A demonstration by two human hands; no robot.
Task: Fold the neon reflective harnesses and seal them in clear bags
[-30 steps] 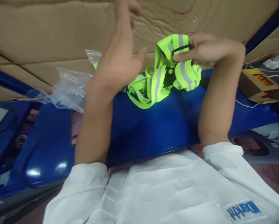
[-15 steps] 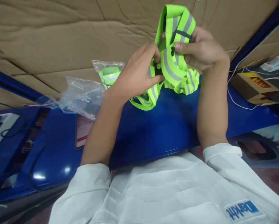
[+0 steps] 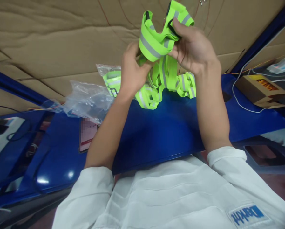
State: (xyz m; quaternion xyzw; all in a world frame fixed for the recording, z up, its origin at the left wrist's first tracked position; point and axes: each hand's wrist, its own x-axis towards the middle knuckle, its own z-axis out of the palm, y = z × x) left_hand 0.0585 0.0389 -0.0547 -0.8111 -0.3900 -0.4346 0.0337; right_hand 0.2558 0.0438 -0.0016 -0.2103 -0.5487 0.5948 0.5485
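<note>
A tangle of neon-yellow reflective straps (image 3: pixel 158 43) with grey stripes is lifted above the blue table (image 3: pixel 161 130). My right hand (image 3: pixel 192 47) grips its upper end, fingers closed round the band by a black buckle. My left hand (image 3: pixel 132 74) pinches a lower loop of the same straps, fingers closed. The loose ends hang down and rest on the table's far edge.
Clear plastic bags (image 3: pixel 90 97), one holding another yellow strap (image 3: pixel 111 79), lie at the left. A phone (image 3: pixel 87 133) lies on the table. Brown cardboard (image 3: pixel 61 38) fills the back. A small open box (image 3: pixel 261 89) and white cable (image 3: pixel 242 105) sit at the right.
My left hand came down from open in the air and took hold of the straps. Both hands then lifted the straps higher and spread them apart.
</note>
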